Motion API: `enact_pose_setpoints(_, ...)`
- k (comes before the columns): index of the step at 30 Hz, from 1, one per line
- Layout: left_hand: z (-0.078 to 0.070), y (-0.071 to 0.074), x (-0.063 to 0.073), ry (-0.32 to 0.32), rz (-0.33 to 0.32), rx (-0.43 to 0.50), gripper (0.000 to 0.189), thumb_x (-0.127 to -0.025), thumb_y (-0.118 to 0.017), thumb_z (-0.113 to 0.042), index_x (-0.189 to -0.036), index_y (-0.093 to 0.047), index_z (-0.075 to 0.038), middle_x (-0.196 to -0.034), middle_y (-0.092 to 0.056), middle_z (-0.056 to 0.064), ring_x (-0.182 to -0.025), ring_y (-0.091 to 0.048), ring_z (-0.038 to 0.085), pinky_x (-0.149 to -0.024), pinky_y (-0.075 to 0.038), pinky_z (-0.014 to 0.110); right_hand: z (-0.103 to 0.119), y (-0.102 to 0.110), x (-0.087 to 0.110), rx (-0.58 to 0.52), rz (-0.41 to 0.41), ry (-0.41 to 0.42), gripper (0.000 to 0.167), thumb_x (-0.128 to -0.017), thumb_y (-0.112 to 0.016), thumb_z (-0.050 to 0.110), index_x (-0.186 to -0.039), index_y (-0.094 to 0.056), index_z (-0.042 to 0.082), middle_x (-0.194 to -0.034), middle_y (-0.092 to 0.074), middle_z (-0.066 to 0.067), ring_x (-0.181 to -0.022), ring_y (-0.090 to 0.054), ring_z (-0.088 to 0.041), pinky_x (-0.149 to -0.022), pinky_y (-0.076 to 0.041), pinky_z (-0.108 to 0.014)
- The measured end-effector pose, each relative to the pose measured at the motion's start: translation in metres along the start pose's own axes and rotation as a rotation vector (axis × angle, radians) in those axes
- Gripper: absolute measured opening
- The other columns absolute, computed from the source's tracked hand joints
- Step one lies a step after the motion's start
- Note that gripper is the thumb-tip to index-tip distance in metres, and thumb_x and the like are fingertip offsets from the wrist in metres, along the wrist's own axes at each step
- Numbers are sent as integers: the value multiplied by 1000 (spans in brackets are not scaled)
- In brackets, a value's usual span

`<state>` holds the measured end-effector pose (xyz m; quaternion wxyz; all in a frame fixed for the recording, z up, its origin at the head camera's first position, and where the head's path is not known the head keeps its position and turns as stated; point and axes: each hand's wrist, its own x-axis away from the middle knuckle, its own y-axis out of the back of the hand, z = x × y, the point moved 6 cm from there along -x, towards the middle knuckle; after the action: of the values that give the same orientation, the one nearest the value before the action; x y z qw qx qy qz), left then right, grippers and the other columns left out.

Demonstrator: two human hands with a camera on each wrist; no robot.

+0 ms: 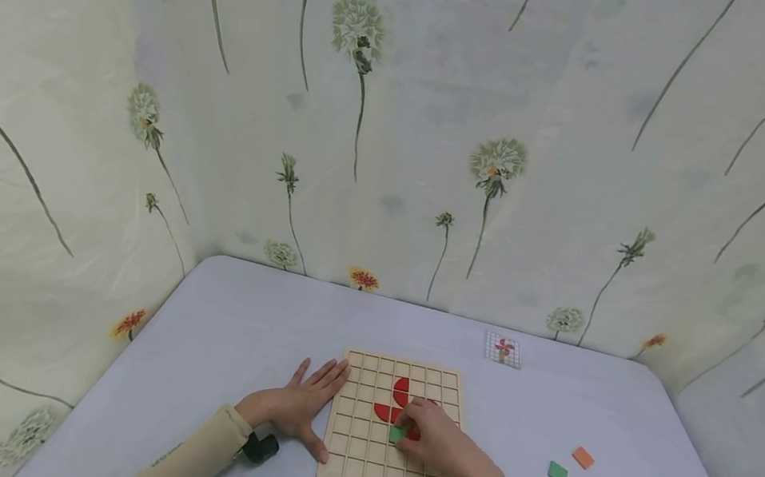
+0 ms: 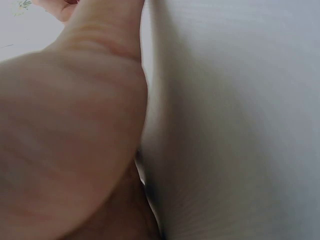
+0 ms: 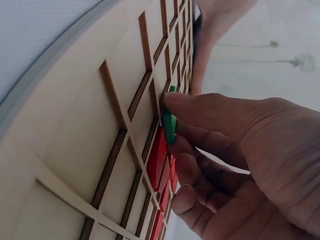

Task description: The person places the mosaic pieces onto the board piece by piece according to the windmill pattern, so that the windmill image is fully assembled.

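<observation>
A pale wooden grid board [image 1: 354,472] lies on the table, divided into small square cells. Several red rounded pieces [image 1: 401,392] sit in cells near its middle, some partly covered by my right hand [image 1: 437,439]. That hand pinches a green square tile [image 3: 169,125] between thumb and finger, at a cell beside the red pieces. In the right wrist view the tile is tilted against the grid ribs. My left hand [image 1: 297,406] lies with fingers spread, its fingertips and thumb touching the board's left edge. The left wrist view shows mostly its palm, close and blurred.
To the right of the board, a loose green tile [image 1: 558,473] and an orange tile [image 1: 582,457] lie on the white table [image 1: 258,303]. Behind the board is a small card [image 1: 502,349] printed with a grid and a red pattern. A flowered curtain [image 1: 408,153] hangs behind the table.
</observation>
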<state>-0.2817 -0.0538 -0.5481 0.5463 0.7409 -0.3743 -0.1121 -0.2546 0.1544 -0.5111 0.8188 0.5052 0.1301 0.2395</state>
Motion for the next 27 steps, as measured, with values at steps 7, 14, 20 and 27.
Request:
enact_pose_setpoints(7, 1, 0, -1, 0, -2, -4, 134, -66, -75, -67, -155, 4, -6, -163, 11, 9, -151, 9, 29, -115, 8, 62, -3, -1, 0, 16, -4, -12, 18, -81, -78, 24, -95, -69, 18, -93, -61, 11, -84, -52, -3, -76, -50, -28)
enact_pose_setpoints(14, 1, 0, -1, -2, 0, -4, 134, -66, -75, -68, -155, 4, -6, -163, 11, 9, -151, 10, 30, -115, 8, 62, -2, -1, -1, 22, -10, -18, 16, -82, -77, 24, -95, -70, 17, -91, -62, 10, -80, -50, -2, -72, -49, -26)
enact_pose_setpoints(20, 2, -2, -1, 1, 4, -8, 134, -66, -74, -68, -155, 5, -7, -163, 12, 8, -151, 10, 29, -115, 9, 62, -5, -2, 0, 23, -14, -31, 15, -83, -77, 24, -95, -69, 18, -93, -61, 10, -83, -50, -3, -75, -49, -27)
enact_pose_setpoints(27, 3, -2, -2, 2, -4, -10, 135, -65, -75, -68, -155, 4, -7, -164, 10, 9, -151, 10, 28, -115, 8, 62, -7, -4, -1, 22, -26, -21, 17, -82, -78, 24, -95, -69, 19, -91, -60, 12, -80, -48, -2, -72, -48, -25)
